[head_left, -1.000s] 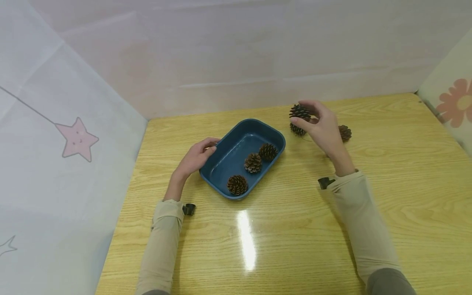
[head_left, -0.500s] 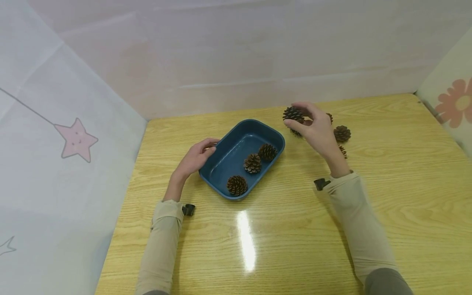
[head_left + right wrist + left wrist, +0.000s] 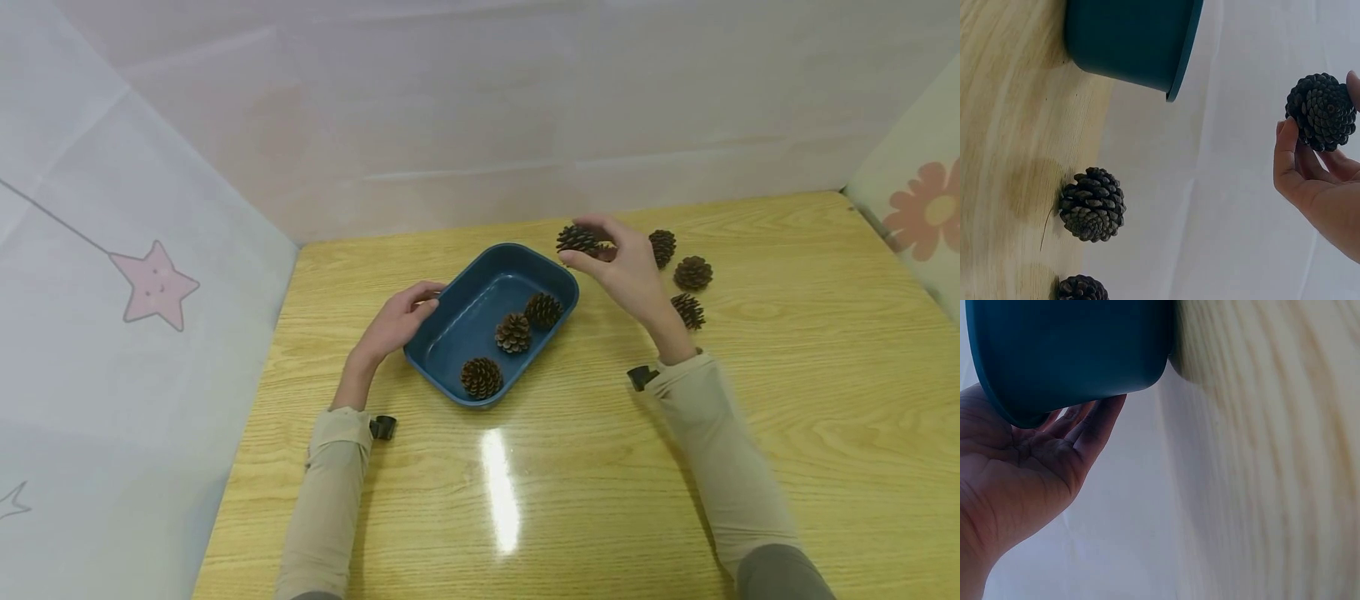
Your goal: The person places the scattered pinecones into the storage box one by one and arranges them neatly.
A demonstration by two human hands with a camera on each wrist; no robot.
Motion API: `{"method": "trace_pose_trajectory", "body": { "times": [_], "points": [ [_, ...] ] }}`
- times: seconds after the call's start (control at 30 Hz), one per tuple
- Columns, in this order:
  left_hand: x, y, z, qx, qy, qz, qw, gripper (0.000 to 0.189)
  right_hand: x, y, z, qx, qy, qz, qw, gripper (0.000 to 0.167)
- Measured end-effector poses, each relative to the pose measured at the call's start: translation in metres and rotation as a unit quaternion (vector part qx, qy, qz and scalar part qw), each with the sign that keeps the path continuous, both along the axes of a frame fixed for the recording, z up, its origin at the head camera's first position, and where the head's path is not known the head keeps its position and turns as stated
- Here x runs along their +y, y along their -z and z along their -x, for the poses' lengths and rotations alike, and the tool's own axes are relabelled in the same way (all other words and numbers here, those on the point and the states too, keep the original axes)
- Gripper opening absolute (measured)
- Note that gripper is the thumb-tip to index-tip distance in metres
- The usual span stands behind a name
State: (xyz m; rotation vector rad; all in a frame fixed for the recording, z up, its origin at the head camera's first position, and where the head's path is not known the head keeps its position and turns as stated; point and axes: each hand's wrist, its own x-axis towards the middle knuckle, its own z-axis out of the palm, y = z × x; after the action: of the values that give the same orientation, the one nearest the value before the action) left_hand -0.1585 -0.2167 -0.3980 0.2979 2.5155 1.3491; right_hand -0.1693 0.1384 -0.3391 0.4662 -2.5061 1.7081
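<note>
My right hand (image 3: 628, 271) pinches a dark brown pine cone (image 3: 577, 239) between thumb and fingertips. It is raised above the table, just beyond the right end of a blue rectangular tub (image 3: 427, 367). In the right wrist view the held pine cone (image 3: 1322, 112) hangs well clear of the tub wall (image 3: 1129, 47). My left hand (image 3: 396, 321) holds the tub's left long side by the rim. Seen from the left wrist, its fingers (image 3: 1100, 422) lie along the outer wall. Inside the tub are three pine cones, one of them (image 3: 482, 377) at the near end.
On the wooden table (image 3: 600, 467), loose pine cones lie right of the tub: one (image 3: 662, 247) at the back, another (image 3: 693, 272) in the middle, a third (image 3: 687, 312) nearer. One more (image 3: 606, 252) is partly hidden behind my right hand. A pale cloth wall (image 3: 450, 108) closes off the back.
My right hand has moved left with its pine cone, closer to the tub, uncovering pine cones on the table behind it. The left hand and tub have stayed in place.
</note>
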Motion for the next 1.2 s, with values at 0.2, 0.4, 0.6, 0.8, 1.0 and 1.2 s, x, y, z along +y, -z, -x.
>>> {"method": "trace_pose_trajectory", "body": {
  "times": [0.2,0.4,0.6,0.8,1.0,1.2],
  "points": [
    [-0.001,0.0,0.0,-0.002,-0.001,-0.002,1.0,0.039,-0.009,0.002,-0.001,-0.007,-0.012,-0.012,0.9998,0.056],
    [-0.001,0.0,0.0,0.003,0.0,-0.001,1.0,0.039,-0.022,0.002,-0.003,-0.007,-0.024,-0.023,0.9994,0.057],
    [0.0,0.001,0.001,0.005,0.002,-0.005,1.0,0.039,-0.041,0.005,-0.006,-0.002,-0.058,-0.027,0.998,0.056],
    [0.0,0.001,0.001,0.001,-0.002,-0.004,1.0,0.039,-0.067,0.014,-0.012,0.007,-0.091,-0.064,0.9937,0.057],
    [-0.001,0.001,0.001,0.002,0.003,-0.006,1.0,0.039,-0.095,0.034,-0.022,0.035,-0.146,-0.084,0.9851,0.056],
    [-0.001,0.0,0.0,-0.001,0.004,-0.008,1.0,0.039,-0.113,0.049,-0.031,0.063,-0.184,-0.115,0.9742,0.056]
  ]
}}
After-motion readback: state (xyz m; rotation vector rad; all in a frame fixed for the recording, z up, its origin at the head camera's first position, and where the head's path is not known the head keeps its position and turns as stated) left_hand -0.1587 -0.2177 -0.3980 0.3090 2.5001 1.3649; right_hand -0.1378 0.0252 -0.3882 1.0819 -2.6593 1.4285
